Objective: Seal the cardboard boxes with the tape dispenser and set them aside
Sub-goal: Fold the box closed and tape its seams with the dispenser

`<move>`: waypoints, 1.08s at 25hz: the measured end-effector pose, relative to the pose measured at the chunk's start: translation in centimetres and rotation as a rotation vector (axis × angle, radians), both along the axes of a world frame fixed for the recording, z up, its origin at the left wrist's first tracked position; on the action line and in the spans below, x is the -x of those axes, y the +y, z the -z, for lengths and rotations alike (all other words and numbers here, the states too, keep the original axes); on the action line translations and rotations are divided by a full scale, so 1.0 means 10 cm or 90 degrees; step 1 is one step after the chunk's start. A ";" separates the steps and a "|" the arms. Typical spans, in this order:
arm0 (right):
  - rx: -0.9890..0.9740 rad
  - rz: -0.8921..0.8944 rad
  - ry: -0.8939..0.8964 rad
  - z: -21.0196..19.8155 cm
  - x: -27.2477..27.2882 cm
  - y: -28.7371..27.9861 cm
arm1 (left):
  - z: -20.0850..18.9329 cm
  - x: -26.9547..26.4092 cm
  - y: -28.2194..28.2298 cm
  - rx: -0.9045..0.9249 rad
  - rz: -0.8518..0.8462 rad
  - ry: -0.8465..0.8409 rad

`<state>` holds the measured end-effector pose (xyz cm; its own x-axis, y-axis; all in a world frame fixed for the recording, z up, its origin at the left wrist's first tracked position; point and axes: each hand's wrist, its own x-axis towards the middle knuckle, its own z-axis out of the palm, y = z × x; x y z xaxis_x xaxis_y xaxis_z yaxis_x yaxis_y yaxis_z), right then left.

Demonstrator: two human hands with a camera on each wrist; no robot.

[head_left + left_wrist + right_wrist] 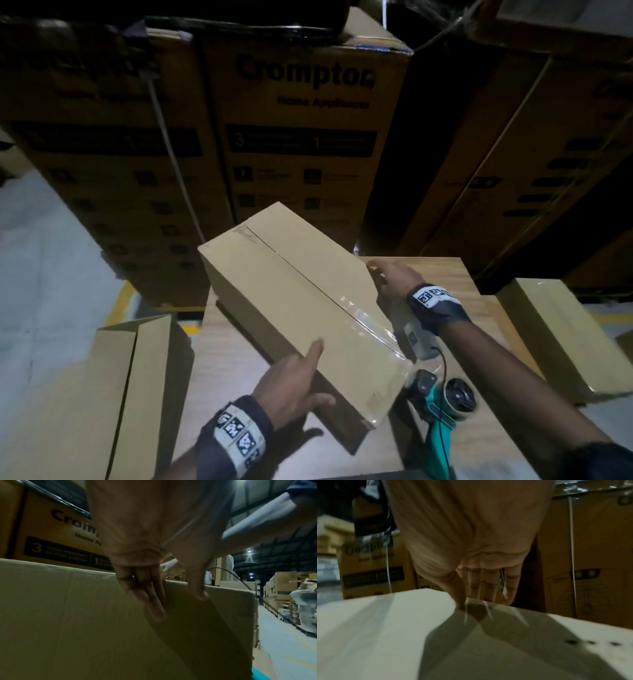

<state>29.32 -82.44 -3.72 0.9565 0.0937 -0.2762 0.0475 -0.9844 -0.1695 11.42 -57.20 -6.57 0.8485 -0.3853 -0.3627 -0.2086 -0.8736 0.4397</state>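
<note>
Leftmost, an open-topped box [130,394] stands beside the table [226,377]. Next, my left hand [291,380] lies with fingers [150,601] straight and close together against the near long side of the taped cardboard box [291,294], thumb spread onto its top. That box sits tilted above the table, clear tape [370,322] along its seam. Beyond it, my right hand [394,277], fingers extended, presses the far edge. Rightward, the teal tape dispenser [442,404] rests on the table; farther right lies another sealed box [561,342].
</note>
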 end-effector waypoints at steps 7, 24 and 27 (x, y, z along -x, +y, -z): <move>-0.081 -0.285 0.069 -0.19 1.35 0.59 | -0.06 -0.57 0.79 -0.133 -0.035 -0.277; 0.095 -0.242 -0.083 0.30 1.21 0.24 | 0.30 -1.22 1.81 -0.070 -0.318 -0.358; 0.147 -0.101 -0.146 0.38 0.72 -0.15 | 0.45 -0.76 1.52 -0.014 -0.321 -0.478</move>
